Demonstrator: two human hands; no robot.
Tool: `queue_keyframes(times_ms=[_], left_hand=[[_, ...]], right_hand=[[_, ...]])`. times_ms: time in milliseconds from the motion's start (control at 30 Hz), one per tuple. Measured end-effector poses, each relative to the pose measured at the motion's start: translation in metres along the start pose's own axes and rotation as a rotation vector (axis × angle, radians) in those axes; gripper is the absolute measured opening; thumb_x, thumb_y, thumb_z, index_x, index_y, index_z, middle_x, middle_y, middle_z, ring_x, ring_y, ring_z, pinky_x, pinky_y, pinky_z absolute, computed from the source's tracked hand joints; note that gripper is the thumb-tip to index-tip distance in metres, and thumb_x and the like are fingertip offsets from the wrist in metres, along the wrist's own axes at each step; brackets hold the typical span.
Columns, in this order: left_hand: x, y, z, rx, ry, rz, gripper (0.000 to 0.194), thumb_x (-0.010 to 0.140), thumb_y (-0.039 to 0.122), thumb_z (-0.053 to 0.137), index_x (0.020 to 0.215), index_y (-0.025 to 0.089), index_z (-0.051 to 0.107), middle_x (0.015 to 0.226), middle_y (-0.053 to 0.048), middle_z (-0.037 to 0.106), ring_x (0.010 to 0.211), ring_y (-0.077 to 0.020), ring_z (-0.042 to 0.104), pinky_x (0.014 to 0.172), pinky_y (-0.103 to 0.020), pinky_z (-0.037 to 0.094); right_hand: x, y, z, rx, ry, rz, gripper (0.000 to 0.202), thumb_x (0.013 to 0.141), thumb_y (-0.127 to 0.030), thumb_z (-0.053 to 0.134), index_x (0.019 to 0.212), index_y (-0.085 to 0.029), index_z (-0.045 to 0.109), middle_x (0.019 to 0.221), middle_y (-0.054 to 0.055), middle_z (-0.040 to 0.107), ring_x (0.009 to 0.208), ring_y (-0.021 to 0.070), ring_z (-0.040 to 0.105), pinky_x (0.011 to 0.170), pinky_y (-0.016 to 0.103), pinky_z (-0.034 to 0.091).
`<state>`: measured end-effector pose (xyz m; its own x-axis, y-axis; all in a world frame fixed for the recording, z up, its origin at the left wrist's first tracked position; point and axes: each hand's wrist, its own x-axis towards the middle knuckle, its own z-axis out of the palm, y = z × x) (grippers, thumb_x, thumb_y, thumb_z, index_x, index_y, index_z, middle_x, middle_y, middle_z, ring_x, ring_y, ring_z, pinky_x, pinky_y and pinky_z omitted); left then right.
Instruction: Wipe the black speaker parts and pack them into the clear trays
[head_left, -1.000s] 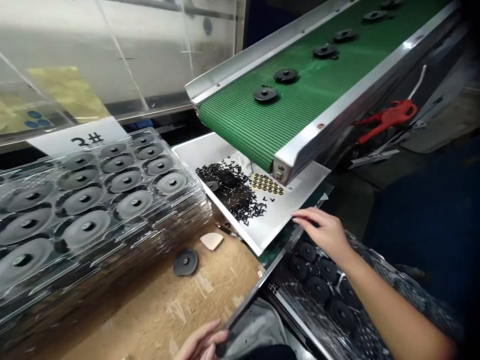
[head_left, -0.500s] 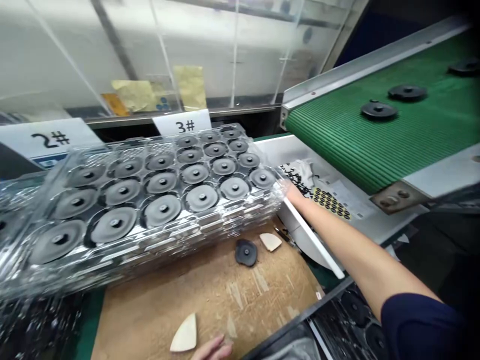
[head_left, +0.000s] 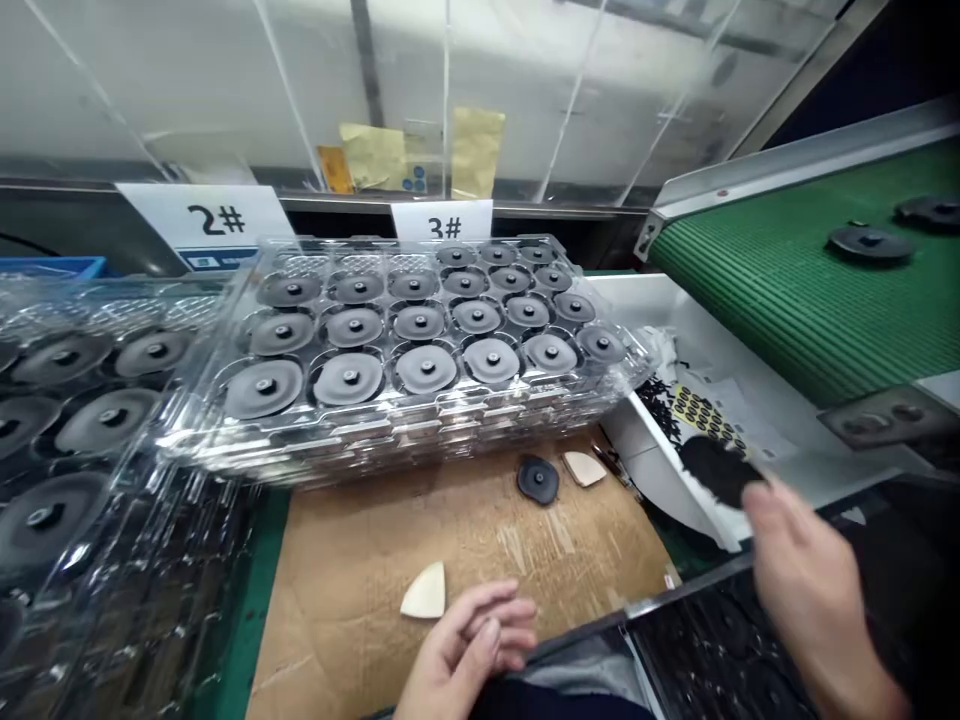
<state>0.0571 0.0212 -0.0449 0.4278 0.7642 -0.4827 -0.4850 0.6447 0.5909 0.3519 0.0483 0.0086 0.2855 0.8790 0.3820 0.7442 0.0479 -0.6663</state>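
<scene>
At the right, my right hand (head_left: pixel 806 575) is closed on the edge of a thin black disc (head_left: pixel 716 470), slightly blurred, above the wall of a white bin (head_left: pixel 660 460). Low in the middle, my left hand (head_left: pixel 469 640) is open and holds nothing, its fingers loosely bent. A pale wedge-shaped pad (head_left: pixel 426 592) lies just beyond it on the brown board (head_left: pixel 337 570). Farther back on the board are a small dark disc with a centre knob (head_left: pixel 538 480) and a second pale pad (head_left: pixel 583 468).
Stacked clear plastic trays (head_left: pixel 390 410) of grey knobbed discs stand behind the board, with another tray stack (head_left: pixel 112 430) at left. A green conveyor (head_left: pixel 810 270) carries black discs. Yellow stickers (head_left: pixel 697 412) and small black pieces (head_left: pixel 660 410) lie in the bin.
My right hand has drawn back from the tray corner and now holds a black disc. My left hand has come further into view. The view has swung left.
</scene>
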Motion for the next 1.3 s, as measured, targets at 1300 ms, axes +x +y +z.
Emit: queue_keyframes(times_ms=[1300], left_hand=[[-0.059, 0.024, -0.022, -0.338, 0.352, 0.256, 0.055, 0.061, 0.03, 0.076, 0.112, 0.028, 0.059, 0.11, -0.005, 0.065, 0.107, -0.0255, 0.057, 0.095, -0.035, 0.044]], right_hand=[[-0.051, -0.2, 0.121, 0.398, -0.952, -0.521, 0.021, 0.086, -0.013, 0.043, 0.102, -0.018, 0.057, 0.093, 0.002, 0.065, 0.08, 0.0147, 0.057, 0.075, 0.029, 0.042]])
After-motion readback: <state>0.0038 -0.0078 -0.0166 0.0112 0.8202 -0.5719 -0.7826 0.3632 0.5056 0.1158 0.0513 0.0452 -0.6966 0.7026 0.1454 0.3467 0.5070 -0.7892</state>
